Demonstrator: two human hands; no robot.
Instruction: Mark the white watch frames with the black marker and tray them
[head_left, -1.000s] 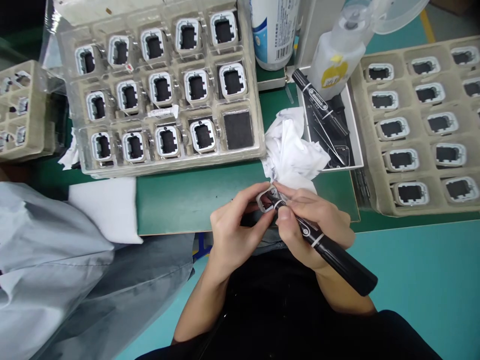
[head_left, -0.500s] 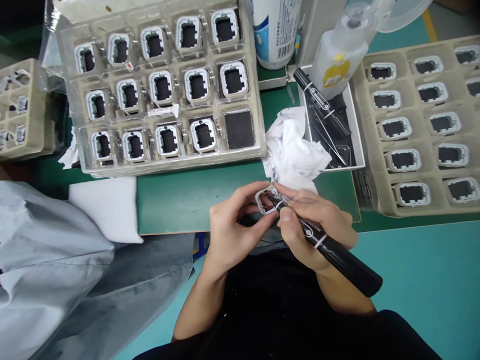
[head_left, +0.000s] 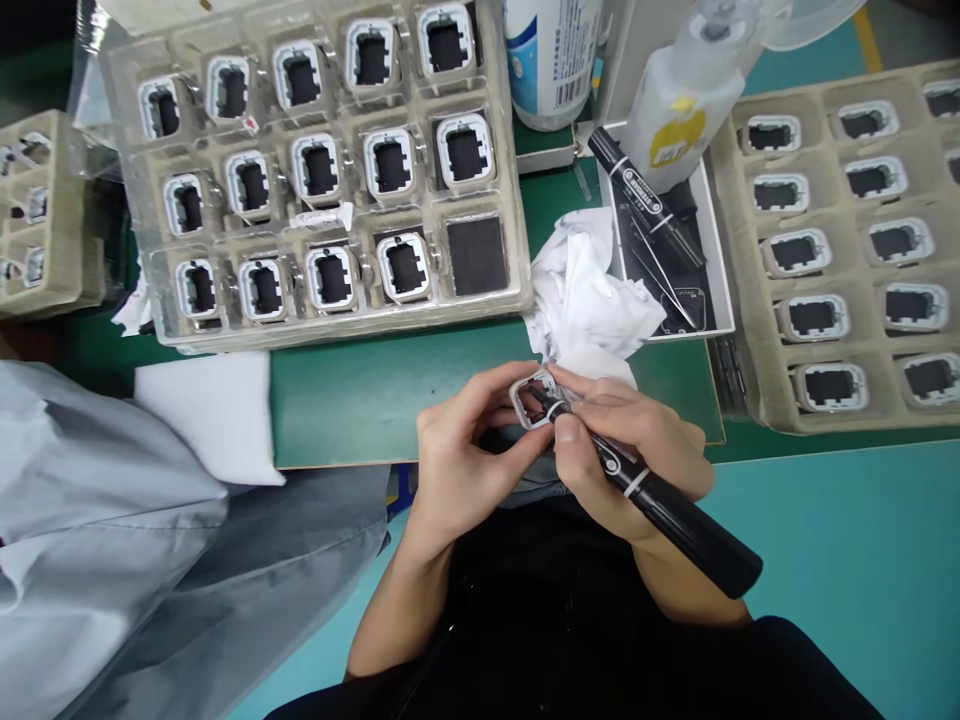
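Observation:
Between the thumb and fingers of my left hand (head_left: 472, 450) is a small pale square frame (head_left: 516, 400), its opening tilted up toward me. My right hand (head_left: 630, 455) is closed around a black marker pen (head_left: 686, 515). The pen's tip reaches into the frame's opening at the inner edge; whether it touches the wall I cannot tell. Fingers of my right hand lie close to the frame's right side. Beyond both hands lies a crumpled white cloth (head_left: 581, 290).
A clear-lidded tray (head_left: 337, 325) of similar frames stands at the back left, another tray (head_left: 757, 310) at the right. A white box (head_left: 720, 290) holds a second marker, tweezers and a squeeze bottle (head_left: 679, 110). A person's grey sleeve (head_left: 97, 480) is at the left, near a white pad (head_left: 206, 415).
The marker's tip has shifted very slightly left inside the frame, with my right hand. My left hand and the frame stay almost still. The view has moved a little.

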